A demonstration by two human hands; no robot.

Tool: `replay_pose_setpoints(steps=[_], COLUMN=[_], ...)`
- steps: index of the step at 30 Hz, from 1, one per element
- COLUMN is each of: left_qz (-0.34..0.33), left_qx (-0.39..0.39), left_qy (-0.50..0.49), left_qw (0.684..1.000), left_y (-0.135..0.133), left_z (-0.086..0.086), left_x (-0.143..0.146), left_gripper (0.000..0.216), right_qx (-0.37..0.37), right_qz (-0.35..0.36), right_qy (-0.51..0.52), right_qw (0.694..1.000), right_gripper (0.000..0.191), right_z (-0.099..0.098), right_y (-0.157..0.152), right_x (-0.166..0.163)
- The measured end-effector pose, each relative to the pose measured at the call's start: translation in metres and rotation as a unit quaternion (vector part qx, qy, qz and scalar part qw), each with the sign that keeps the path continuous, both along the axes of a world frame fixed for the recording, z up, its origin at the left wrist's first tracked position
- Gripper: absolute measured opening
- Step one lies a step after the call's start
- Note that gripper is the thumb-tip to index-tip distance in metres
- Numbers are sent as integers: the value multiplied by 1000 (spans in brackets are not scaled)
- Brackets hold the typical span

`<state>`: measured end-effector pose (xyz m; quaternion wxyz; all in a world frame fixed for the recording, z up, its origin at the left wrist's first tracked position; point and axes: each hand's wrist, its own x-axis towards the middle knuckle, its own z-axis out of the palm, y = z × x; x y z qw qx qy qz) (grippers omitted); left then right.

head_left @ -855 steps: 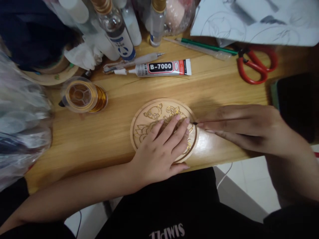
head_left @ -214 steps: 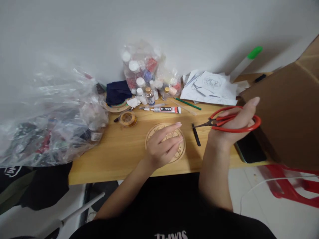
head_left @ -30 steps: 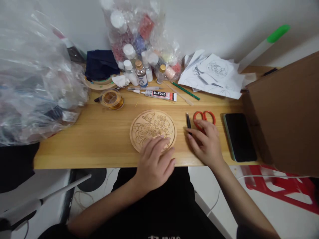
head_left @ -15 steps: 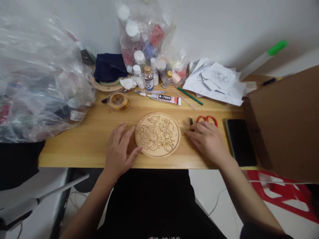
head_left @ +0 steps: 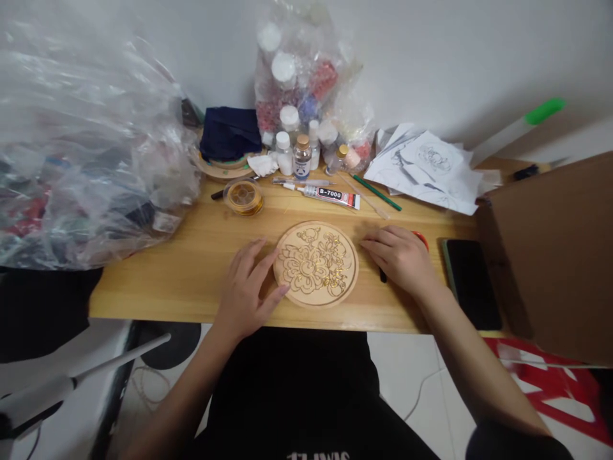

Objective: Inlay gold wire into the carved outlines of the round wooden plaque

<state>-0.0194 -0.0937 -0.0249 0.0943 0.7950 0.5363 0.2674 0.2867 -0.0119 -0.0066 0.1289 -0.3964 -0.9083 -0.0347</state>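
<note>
Right hand point(head_left: 401, 257) covered most of the scissors point(head_left: 421, 238), a curve of red handle excepted, and of the black tool point(head_left: 383, 276), bar its near end; grip on either could not be determined. Contact between left hand point(head_left: 245, 285) and disc point(head_left: 316, 263) was unclear. Left edge cut the bag point(head_left: 96, 160), its contents blurred by film; right edge cut the box point(head_left: 560, 255). Bottle point(head_left: 302, 160) fine print was illegible.

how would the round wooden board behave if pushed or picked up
The round wooden board is probably stiff, being a flat wooden disc. Lying flat, it would likely slide rather than tip. Its thin gold outlines may be delicate.
</note>
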Motion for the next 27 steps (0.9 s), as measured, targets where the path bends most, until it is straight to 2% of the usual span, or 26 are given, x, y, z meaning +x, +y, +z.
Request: replay_pose_setpoints(steps=[6, 13, 18, 22, 27], left_qz=[9, 17, 54, 80, 78], left_qx=[-1, 17, 12, -55, -99], left_qy=[-2, 3, 11, 80, 175], left_qw=[1000, 1000, 998, 992, 977], left_y=[1, 2, 3, 28, 85], left_z=[1, 0, 3, 20, 42], left_x=[1, 5, 3, 2, 18], left_gripper=[43, 38, 33, 26, 23], right_qx=[-29, -56, -29, 7, -49], right_qz=[-51, -33, -65, -123, -256], right_qy=[32, 30, 68, 120, 118], right_qw=[998, 997, 995, 985, 958], right_gripper=[21, 22, 19, 20, 20], right_z=[6, 7, 15, 30, 38], right_y=[-3, -13, -9, -2, -3], right_x=[2, -5, -5, -6, 0])
